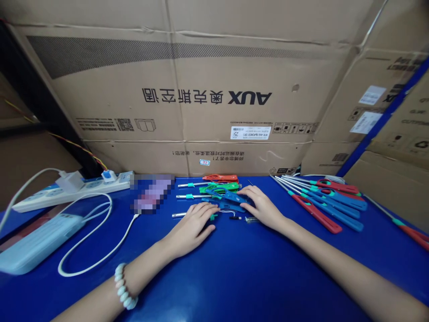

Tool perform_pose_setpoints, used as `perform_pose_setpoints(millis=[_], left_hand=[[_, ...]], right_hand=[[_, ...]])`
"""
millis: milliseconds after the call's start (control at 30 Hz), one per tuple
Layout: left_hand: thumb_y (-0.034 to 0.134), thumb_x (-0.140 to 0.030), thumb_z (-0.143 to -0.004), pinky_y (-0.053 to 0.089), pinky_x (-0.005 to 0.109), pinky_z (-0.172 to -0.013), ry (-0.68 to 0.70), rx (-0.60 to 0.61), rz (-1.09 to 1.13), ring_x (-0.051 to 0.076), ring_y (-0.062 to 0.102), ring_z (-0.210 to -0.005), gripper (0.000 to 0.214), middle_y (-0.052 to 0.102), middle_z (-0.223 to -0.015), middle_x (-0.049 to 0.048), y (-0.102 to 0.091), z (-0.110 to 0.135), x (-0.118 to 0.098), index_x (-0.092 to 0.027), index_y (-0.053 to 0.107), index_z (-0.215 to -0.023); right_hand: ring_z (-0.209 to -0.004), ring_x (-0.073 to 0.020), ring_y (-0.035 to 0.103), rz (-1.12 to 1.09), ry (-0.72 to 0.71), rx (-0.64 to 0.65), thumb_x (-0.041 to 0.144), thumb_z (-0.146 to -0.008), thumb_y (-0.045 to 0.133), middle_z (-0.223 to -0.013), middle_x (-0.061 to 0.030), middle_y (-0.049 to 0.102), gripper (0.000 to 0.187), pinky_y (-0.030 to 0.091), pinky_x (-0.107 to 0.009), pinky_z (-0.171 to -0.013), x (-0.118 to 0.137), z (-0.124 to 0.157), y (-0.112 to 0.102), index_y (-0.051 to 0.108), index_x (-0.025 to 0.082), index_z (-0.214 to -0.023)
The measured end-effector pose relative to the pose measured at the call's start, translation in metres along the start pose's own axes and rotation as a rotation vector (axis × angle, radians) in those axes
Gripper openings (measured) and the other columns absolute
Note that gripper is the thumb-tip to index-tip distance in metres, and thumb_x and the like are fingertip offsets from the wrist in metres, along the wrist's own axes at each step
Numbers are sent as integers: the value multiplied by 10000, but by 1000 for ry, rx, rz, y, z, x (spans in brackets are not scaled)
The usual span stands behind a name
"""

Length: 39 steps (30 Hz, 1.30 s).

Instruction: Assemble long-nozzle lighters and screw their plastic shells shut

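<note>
My right hand [263, 208] pinches the near end of a blue lighter casing [233, 197] between thumb and fingers. Another blue casing piece [231, 205] lies just below it. My left hand [194, 226], fingers stretched out, rests over a metal lighter tube [178, 215] and a small green part [213, 217]; its fingertips reach the blue piece's left end. A little black part [235, 218] with white wires and a clear part [251, 219] lie near my right hand. Behind are a green casing [228, 187] and an orange-red casing [225, 178] with metal tubes.
Several long-tubed lighters [321, 203] with red and blue handles are fanned out at the right. At the left lie a power strip [90, 185], a light-blue power bank [40, 243], a white cable [110, 255] and a blurred phone [152, 192]. A cardboard wall [208, 62] closes the back.
</note>
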<state>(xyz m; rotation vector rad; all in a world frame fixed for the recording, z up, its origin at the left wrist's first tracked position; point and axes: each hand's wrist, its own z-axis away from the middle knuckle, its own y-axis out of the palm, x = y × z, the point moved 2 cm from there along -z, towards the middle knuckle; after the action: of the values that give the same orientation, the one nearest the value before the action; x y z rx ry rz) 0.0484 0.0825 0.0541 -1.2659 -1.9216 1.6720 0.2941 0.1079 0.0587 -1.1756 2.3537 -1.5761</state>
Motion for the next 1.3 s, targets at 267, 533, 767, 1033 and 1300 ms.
perform_pose_setpoints(millis=[267, 533, 767, 1033, 1300], left_hand=[[390, -146, -939, 354, 381, -961, 45, 29, 104, 212, 464, -1081, 239, 536, -1142, 65, 2, 0, -3, -219, 518, -1127], [379, -65, -905, 340, 337, -881, 73, 47, 108, 187, 489, -974, 238, 558, -1049, 39, 1, -1, -7, -207, 535, -1013], [417, -78, -902, 331, 304, -854, 109, 51, 121, 168, 511, -941, 186, 580, -968, 21, 0, 1, -12, -198, 556, -930], [405, -74, -901, 327, 296, -813, 105, 72, 106, 169, 506, -912, 184, 577, -940, 22, 0, 0, -13, -194, 544, -898], [388, -104, -914, 333, 304, -818, 109, 68, 107, 169, 506, -899, 189, 581, -933, 27, -1, 0, -14, -192, 554, -897]], right_hand=[[-1030, -219, 543, -50, 0, -10, 213, -890, 548, -1053, -60, 595, 144, 318, -461, -1025, -9, 0, -2, 625, 227, -1012], [-1022, -228, 536, -125, -9, 39, 213, -861, 599, -1044, -63, 622, 148, 379, -433, -966, -9, 0, 3, 614, 224, -1008], [-1022, -225, 545, -156, 9, 76, 189, -835, 622, -1058, -58, 641, 205, 422, -402, -909, -7, -1, 3, 608, 222, -1037], [-1016, -223, 547, -173, 20, 95, 174, -812, 644, -1043, -49, 648, 209, 424, -406, -905, -10, -1, 5, 607, 223, -1013], [-1060, -224, 534, -164, -2, 156, 203, -798, 678, -1083, -60, 647, 251, 428, -403, -923, -9, 1, 9, 609, 217, -1038]])
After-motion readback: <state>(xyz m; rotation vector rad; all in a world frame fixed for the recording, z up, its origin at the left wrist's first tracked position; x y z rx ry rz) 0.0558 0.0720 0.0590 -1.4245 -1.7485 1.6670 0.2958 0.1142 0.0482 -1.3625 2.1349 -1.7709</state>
